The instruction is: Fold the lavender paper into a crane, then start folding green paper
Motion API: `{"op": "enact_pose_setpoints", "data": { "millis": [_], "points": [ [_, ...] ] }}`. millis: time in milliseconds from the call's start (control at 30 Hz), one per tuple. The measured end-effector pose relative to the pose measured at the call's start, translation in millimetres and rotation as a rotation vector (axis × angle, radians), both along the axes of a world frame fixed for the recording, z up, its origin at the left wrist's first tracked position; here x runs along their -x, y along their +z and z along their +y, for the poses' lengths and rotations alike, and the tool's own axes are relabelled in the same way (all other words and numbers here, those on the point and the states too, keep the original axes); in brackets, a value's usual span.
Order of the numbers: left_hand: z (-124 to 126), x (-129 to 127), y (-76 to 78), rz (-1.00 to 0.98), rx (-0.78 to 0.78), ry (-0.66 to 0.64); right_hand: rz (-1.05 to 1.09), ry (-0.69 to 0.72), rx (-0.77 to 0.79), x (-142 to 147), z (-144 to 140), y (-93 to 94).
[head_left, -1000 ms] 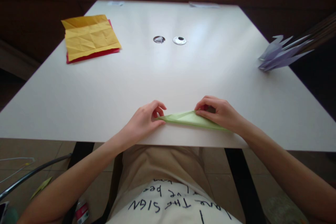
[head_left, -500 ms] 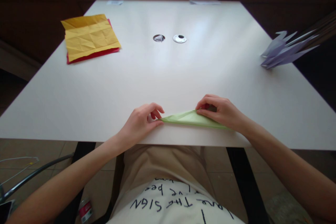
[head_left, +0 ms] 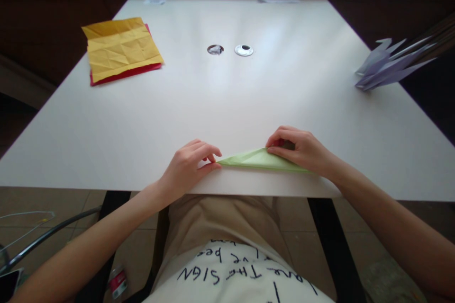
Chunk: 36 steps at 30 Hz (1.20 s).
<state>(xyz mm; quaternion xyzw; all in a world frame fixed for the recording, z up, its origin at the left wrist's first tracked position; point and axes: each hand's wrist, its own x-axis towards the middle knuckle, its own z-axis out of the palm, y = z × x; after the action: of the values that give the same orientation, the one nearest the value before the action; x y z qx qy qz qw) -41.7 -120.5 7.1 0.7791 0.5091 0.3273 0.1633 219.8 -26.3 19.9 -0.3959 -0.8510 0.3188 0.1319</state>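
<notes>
— What has shifted since a second ago?

— Little. The left hand [head_left: 188, 166] has flattened, its fingers lowered onto the pointed left tip of the green folded paper [head_left: 259, 159]; the right hand [head_left: 302, 150] has hardly moved. The paper stays at the near edge of the white bench [head_left: 227, 99], right in front of the person.

— How would that paper handle?

— Light and thin, I judge, soft enough to crease or tear, and likely to slide on the smooth top. The two ends look the best places to hold it.

— And the hands?

— Both nearly closed. The left pinches the tip between thumb and fingers; the right presses curled fingertips on the raised right part.

— Anything else around?

— Yellow sheets [head_left: 121, 47] over red paper [head_left: 124, 75] far left, a lilac folded crane [head_left: 387, 64] at the right edge.
</notes>
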Motion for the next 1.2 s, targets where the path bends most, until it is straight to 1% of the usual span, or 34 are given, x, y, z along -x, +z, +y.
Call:
{"op": "enact_pose_setpoints", "data": {
  "millis": [67, 167, 300, 367, 533, 633, 800, 933, 1200],
  "points": [
    [-3.5, -1.7, 1.3, 0.070, -0.043, -0.005, 0.001, -0.003, 0.000, 0.3, 0.2, -0.1],
    [-12.8, -10.8, 3.4, 0.194, -0.107, 0.013, 0.002, -0.006, -0.003, 0.6, 0.7, -0.5],
    [-24.1, -28.0, 2.5, 0.322, -0.157, -0.113, 0.004, -0.006, -0.004, -0.1, 0.4, -1.1],
    [-25.8, -34.5, 1.4, 0.392, -0.173, -0.128, 0.005, -0.005, -0.008, -0.6, 0.0, -0.9],
    [-25.7, -40.9, 0.3, 0.459, -0.260, -0.054, -0.006, -0.009, -0.005, -0.3, -0.7, 0.6],
    [-29.0, -43.0, -1.5, 0.509, -0.297, -0.039, -0.010, -0.003, 0.000, 0.4, -0.9, 0.9],
    [-37.5, -51.0, -4.6, 0.589, -0.313, 0.027, -0.017, -0.002, -0.006, 0.0, -0.7, 0.5],
    [-42.8, -57.1, -3.3, 0.660, -0.279, 0.080, -0.013, 0.001, -0.003, -0.2, -0.4, 0.5],
    [-49.2, -53.1, -5.6, 0.587, -0.285, 0.076, -0.007, -0.008, 0.004, -0.6, -1.1, 0.4]
  ]
}}
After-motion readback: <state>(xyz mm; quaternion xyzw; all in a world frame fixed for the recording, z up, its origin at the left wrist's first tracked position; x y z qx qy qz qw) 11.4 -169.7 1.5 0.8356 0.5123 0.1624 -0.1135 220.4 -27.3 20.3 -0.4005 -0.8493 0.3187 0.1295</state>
